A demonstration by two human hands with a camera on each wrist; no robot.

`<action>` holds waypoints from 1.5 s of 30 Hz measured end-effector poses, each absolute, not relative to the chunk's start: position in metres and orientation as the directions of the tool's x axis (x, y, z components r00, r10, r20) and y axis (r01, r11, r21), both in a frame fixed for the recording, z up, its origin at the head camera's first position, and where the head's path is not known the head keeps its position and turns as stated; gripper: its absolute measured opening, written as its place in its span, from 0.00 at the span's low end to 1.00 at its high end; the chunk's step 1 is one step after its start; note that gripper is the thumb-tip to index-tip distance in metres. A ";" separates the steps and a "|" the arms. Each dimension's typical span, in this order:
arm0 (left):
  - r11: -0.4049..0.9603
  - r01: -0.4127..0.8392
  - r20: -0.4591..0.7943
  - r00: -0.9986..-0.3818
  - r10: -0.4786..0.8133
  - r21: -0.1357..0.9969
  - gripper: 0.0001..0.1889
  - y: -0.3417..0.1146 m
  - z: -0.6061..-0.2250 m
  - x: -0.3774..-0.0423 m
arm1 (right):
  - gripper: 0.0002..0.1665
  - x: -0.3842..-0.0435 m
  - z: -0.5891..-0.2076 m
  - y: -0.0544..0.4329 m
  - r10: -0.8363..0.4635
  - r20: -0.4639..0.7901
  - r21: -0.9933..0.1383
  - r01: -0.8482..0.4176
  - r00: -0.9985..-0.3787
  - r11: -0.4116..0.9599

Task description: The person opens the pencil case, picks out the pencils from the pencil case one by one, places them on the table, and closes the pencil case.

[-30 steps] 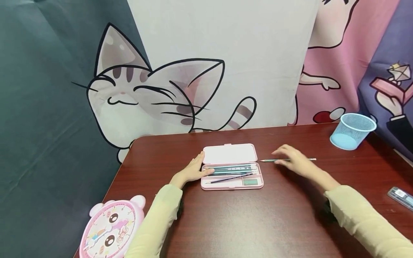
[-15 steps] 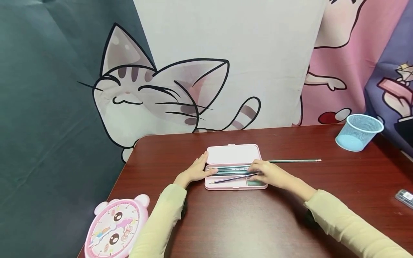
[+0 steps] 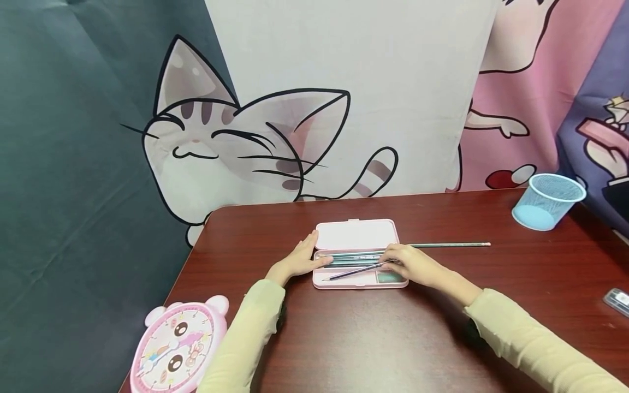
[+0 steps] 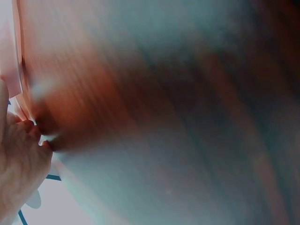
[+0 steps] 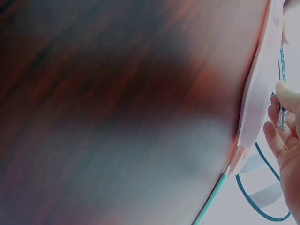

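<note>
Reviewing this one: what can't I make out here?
Head view: how many pencils the pencil case holds; they overlap, and the left hand and right hand cover parts.
Head view: the left end of the loose green pencil, behind the right hand.
Head view: the rest of the small box, cut by the right edge.
Left wrist view: most tabletop detail, blurred.

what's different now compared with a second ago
The right hand moved left, from over the slim green pencil to the open pink rectangular pencil case, where it now pinches the slim dark-blue pencil near its right end. The left hand still rests at the case's left side, and the green pencil stayed put.
</note>
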State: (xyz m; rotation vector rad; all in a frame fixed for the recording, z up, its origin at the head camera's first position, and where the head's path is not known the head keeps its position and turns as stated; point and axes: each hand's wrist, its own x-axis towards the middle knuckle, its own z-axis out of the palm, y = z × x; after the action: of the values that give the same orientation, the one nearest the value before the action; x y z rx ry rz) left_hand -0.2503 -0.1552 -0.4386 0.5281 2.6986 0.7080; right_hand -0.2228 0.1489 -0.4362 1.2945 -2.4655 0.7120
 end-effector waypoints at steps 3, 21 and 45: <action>0.811 0.268 -0.189 -0.890 0.416 0.520 0.47 -0.156 -0.438 -0.250 | 0.06 -0.224 -0.434 0.154 -0.675 0.464 -0.320 -0.819 -0.574 0.477; 0.805 0.275 -0.196 -0.882 0.429 0.526 0.48 -0.158 -0.436 -0.253 | 0.12 -0.226 -0.424 0.227 -0.487 0.581 -0.360 -0.743 -0.652 0.564; 0.839 0.205 -0.320 -0.858 0.401 0.504 0.65 -0.152 -0.431 -0.251 | 0.12 -0.216 -0.439 0.317 -0.302 0.598 -0.373 -0.592 -0.742 0.715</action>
State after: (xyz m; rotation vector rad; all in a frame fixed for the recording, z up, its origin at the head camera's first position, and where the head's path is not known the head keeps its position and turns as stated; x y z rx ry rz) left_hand -0.2509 -0.1525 -0.4310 0.4499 2.5990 0.6466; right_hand -0.2162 0.3166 -0.4388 0.6815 -2.4139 0.7650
